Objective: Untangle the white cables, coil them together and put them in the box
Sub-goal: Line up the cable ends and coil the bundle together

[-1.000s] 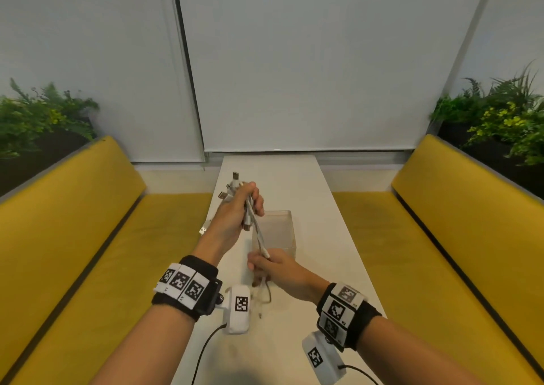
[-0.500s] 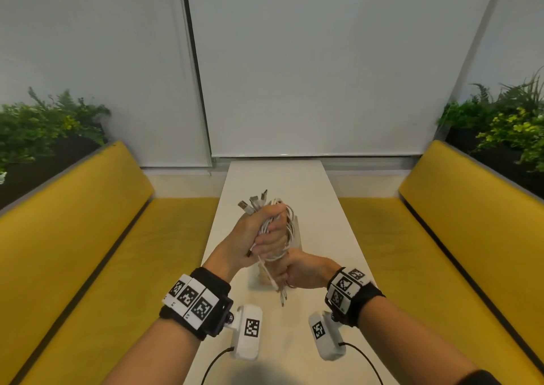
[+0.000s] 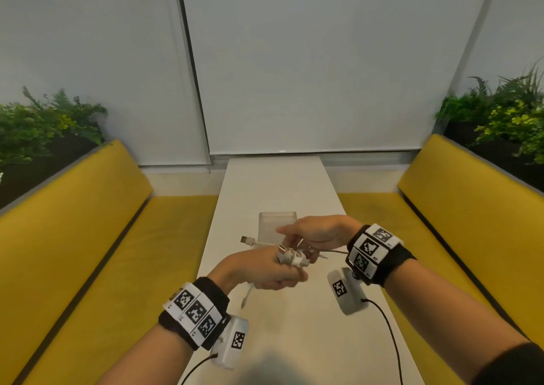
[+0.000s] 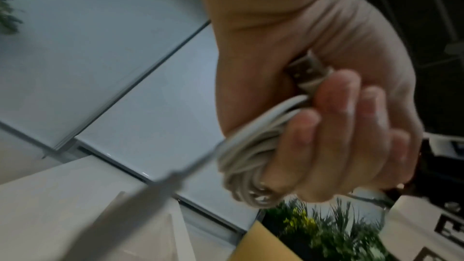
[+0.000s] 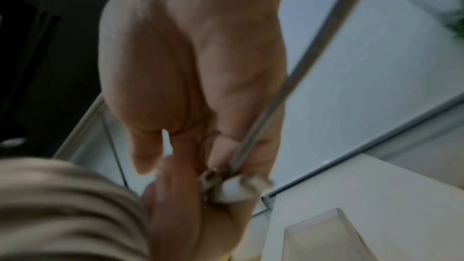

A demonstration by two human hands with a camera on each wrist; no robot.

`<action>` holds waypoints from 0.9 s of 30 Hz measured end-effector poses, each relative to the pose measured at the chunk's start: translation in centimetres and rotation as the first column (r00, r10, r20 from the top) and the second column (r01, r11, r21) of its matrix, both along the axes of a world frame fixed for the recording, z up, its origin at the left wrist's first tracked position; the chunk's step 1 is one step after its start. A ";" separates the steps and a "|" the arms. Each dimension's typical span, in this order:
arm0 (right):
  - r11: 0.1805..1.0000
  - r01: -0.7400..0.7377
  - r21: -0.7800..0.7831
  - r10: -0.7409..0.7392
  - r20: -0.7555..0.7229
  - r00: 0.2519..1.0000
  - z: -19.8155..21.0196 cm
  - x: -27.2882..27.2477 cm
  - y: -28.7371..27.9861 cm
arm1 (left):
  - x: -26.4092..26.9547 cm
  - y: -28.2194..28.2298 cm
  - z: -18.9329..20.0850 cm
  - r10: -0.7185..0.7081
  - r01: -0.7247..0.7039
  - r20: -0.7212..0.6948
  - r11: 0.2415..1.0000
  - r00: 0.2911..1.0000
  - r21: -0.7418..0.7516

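My left hand (image 3: pixel 265 270) grips a coiled bundle of white cables (image 3: pixel 293 259) above the table, with several plugs sticking out of the top of the fist. In the left wrist view its fingers (image 4: pixel 326 126) curl round the coil (image 4: pixel 246 150), and a USB plug (image 4: pixel 308 70) lies against the palm. Just behind it, my right hand (image 3: pixel 309 231) pinches loose strands of the same cables (image 5: pixel 288 90). One USB end (image 3: pixel 247 240) pokes out to the left. Another end (image 3: pixel 246 295) hangs under the left hand. The clear plastic box (image 3: pixel 276 222) stands on the table right behind both hands.
The narrow white table (image 3: pixel 276 184) runs away from me between two yellow benches (image 3: pixel 88 222) (image 3: pixel 471 222). Plants stand behind each bench back. A black wire (image 3: pixel 388 331) trails from my right wrist camera across the near table.
My left hand has come down and turned over with the coil. My right hand has moved from under the coil to behind it, drawing loose ends across.
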State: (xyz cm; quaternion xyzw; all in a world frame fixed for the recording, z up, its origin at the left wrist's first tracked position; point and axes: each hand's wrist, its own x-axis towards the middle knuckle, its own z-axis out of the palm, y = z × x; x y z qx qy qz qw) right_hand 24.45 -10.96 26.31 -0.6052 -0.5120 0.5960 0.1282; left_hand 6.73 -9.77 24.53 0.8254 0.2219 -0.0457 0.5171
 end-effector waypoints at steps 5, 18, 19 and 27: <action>0.980 -0.188 0.066 0.167 0.240 0.956 -1.8 -1.0 -0.6 | 1.0 0.4 -1.9 0.013 0.008 -0.147 0.990 0.989 0.140; 0.976 -0.110 0.189 0.052 0.287 0.957 -5.4 -2.5 -0.5 | 2.5 2.0 -3.4 0.001 0.145 -0.314 0.885 0.949 0.441; 0.974 -0.055 0.220 -0.007 0.271 0.963 -5.7 -2.9 -0.5 | 2.6 2.1 -3.4 0.007 0.167 -0.342 0.864 0.940 0.475; 0.830 0.318 0.459 -0.381 0.049 0.923 -7.2 -4.2 -2.4 | 2.8 2.7 -4.3 0.005 0.182 -0.308 0.796 0.951 0.577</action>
